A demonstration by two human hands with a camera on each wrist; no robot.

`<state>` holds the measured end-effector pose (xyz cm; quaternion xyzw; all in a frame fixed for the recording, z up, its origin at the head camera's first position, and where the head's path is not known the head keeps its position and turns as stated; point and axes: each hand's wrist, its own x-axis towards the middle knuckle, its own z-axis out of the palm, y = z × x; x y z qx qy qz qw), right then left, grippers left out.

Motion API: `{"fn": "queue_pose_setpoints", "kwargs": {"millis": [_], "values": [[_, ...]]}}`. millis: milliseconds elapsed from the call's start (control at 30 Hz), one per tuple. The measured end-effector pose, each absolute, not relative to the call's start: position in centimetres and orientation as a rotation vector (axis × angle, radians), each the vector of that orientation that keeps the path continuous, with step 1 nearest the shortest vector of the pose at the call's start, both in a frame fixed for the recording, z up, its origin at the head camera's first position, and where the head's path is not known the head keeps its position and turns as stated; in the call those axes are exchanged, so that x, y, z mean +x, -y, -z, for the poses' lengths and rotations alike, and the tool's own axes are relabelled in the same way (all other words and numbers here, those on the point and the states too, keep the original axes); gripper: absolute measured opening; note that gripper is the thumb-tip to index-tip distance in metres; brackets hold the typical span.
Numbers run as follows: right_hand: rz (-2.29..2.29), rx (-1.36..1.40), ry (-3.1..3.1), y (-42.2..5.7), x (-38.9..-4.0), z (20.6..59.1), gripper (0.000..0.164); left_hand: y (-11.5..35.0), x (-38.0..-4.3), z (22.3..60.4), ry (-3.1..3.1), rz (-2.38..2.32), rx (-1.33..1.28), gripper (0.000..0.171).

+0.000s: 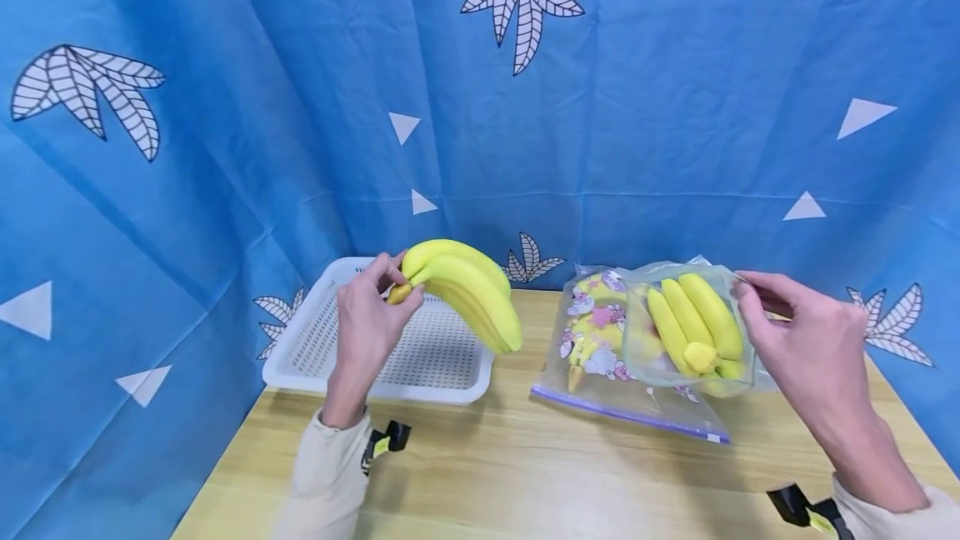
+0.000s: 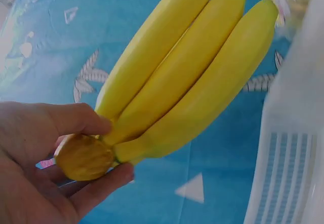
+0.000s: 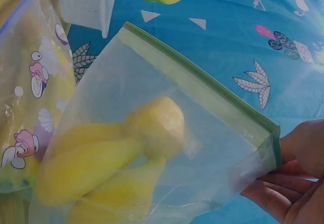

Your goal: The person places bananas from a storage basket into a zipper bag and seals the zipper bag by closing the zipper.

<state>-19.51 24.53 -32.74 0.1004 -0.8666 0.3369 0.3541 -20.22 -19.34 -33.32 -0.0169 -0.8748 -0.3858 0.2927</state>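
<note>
My left hand (image 1: 369,319) grips a bunch of yellow bananas (image 2: 177,87) by its brown stem end, holding it over the right part of a white basket (image 1: 442,394). In the left wrist view, thumb and fingers close around the stem. My right hand (image 1: 813,336) pinches a top corner of a clear zip bag (image 3: 202,77) with a green seal. Inside that bag lies another banana bunch (image 1: 686,319), its round stem end towards the seal. Left of it, partly overlapped, a printed zip bag (image 1: 555,373) with a purple seal lies on the table, bananas inside.
A wooden table (image 1: 480,473) carries the basket on the left and the printed bag at centre right. Blue patterned cloth (image 1: 660,107) hangs behind the table and along both sides. The basket's holed floor shows beneath the left hand.
</note>
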Motion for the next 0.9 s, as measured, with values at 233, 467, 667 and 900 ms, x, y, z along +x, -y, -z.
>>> {"fn": "queue_pose_setpoints", "kwargs": {"millis": [233, 467, 667, 900], "values": [[-0.899, 0.273, 2.239, -24.1, -19.7, 32.9, 0.020, 15.1, -18.9, 34.6, 2.090, 1.182, -0.122, 0.026], [-0.901, 0.297, 2.219, -24.0, -19.8, 33.2, 0.020, 9.4, -17.4, 34.8, 1.819, 1.301, -0.239, 0.030], [-0.909, 0.300, 2.207, -24.0, -19.8, 33.2, 0.020, 4.0, -16.8, 35.2, 1.767, 1.363, -0.297, 0.033], [-0.901, 0.300, 2.198, -24.1, -19.6, 33.3, 0.019, -0.1, -16.7, 36.6, 1.776, 1.306, -0.291, 0.037]]}}
